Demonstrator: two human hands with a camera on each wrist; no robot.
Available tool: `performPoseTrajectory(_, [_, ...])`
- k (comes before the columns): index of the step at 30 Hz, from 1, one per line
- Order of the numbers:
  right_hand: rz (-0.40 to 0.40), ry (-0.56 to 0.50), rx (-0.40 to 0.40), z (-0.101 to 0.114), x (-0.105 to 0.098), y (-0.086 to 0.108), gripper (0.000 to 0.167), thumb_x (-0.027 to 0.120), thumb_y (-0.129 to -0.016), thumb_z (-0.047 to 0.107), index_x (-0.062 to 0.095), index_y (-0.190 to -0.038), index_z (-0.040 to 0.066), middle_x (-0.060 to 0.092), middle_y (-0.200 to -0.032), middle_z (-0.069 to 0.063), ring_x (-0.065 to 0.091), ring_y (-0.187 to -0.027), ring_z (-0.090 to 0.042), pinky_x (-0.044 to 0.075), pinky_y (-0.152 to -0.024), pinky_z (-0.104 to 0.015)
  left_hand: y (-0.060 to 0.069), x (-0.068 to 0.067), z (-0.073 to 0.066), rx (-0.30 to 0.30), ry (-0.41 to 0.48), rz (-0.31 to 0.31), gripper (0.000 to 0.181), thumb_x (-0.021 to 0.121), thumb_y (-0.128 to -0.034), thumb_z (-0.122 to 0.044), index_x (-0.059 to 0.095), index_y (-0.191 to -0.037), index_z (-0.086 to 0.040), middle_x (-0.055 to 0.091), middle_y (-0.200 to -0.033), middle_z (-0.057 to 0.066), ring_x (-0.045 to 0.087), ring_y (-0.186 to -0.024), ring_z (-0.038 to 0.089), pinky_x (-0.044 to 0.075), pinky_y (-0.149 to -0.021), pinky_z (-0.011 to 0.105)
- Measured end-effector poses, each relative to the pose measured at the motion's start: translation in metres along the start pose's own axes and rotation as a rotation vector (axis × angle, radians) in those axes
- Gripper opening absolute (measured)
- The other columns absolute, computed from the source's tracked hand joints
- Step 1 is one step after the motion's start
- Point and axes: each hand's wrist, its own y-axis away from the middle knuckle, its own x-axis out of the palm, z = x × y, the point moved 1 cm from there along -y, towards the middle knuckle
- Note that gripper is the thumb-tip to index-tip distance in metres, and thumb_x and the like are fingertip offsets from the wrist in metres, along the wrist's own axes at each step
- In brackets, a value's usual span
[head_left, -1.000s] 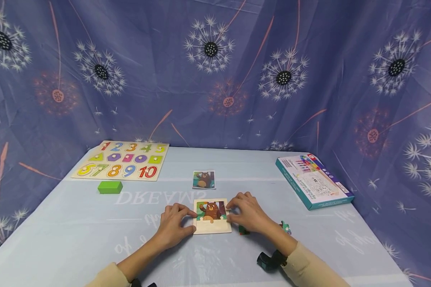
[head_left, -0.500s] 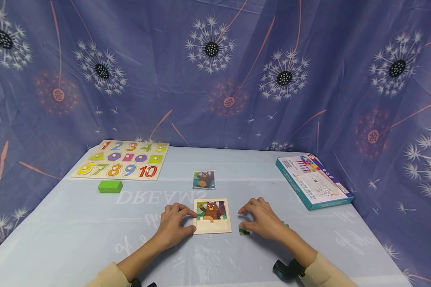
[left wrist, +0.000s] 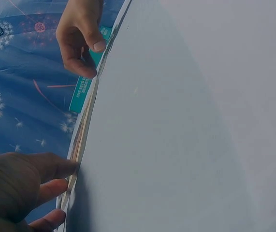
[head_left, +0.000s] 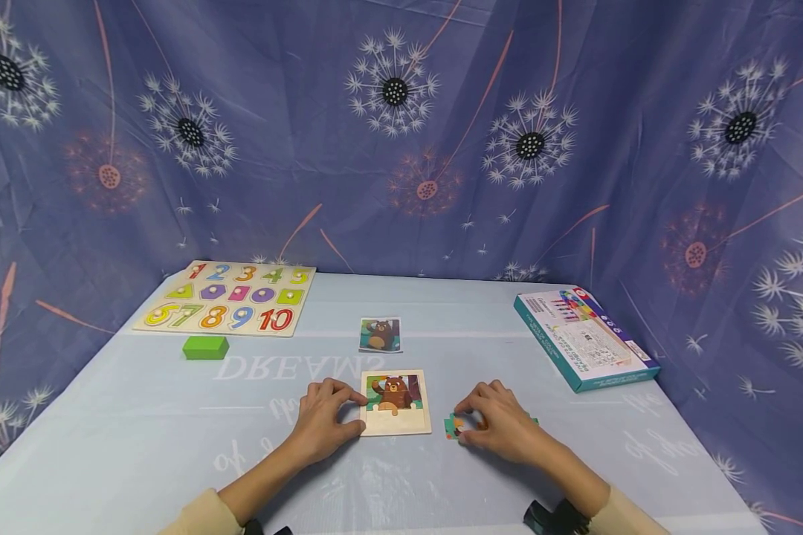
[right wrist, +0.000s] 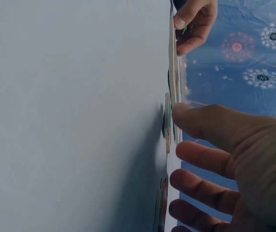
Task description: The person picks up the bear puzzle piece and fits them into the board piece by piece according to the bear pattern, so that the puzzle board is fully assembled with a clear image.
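Observation:
A square wooden puzzle board [head_left: 395, 425] lies at the middle of the table, its upper part filled with a bear picture and its lower strip bare wood. My left hand [head_left: 321, 420] touches the board's left edge with extended index finger and thumb. Right of the board, my right hand [head_left: 502, 425] hovers low over a teal-and-orange puzzle piece [head_left: 450, 426], index finger and thumb apart around it. Another piece [head_left: 534, 420] shows partly behind that hand. In the right wrist view the fingers [right wrist: 203, 157] are spread, with the piece [right wrist: 167, 123] near the thumb.
A bear picture card [head_left: 379, 336] lies beyond the board. At the left are a number puzzle [head_left: 247, 297] and a green block [head_left: 205, 348]. A teal-edged box [head_left: 585, 338] stands at the right, before a dandelion-patterned curtain [head_left: 294, 148].
My right hand has let go of the board's right edge and moved right, then settled around the loose puzzle piece. The left hand and the board have stayed put.

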Motion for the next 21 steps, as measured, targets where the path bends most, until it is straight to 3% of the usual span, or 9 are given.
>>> performPoseTrajectory(21, [-0.009,0.011,-0.030,-0.0055,0.0043,0.0057,0.022,0.078,-0.073,0.028,0.068,-0.092,0.025,0.054,-0.093,0.015,0.034,-0.085,-0.005,0.028,-0.078,-0.030,-0.0008,0.0009,0.0007,-0.002,-0.003,-0.003,0.025,0.077,-0.0677,-0.015,0.069,-0.090,-0.022,0.053,-0.103,0.000,0.039,-0.102,0.022,0.028,-0.089,0.047])
